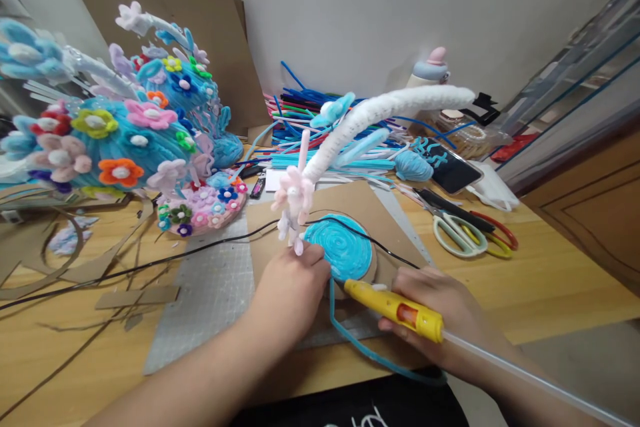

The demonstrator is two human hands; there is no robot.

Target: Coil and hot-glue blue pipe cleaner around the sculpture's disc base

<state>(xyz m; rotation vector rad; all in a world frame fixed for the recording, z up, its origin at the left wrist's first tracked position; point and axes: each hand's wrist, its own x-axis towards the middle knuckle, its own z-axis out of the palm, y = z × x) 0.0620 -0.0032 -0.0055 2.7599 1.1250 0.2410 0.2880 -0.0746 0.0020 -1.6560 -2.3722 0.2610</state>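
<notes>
My right hand [443, 310] grips a yellow hot glue gun [377, 301], a clear glue stick [520, 363] trailing out of its back. Its nozzle touches or nearly touches the lower rim of a cardboard disc [369, 275] covered by a blue pipe-cleaner coil [345, 247]. My left hand [293, 290] is closed at the coil's left edge, fingertips on the loose blue pipe cleaner [350, 335], which hangs down toward me. Just above that hand rises a curved white fuzzy stem [370, 113] with pale pink flowers [294, 193]; its foot is hidden.
Flower-covered blue fuzzy crafts [120, 140] stand at left, near cardboard scraps [137, 297]. Behind lies a pile of pipe cleaners [320, 160]. Scissors [460, 233] and a phone [455, 170] are at right. A black cord [200, 240] crosses the grey cutting mat [210, 307].
</notes>
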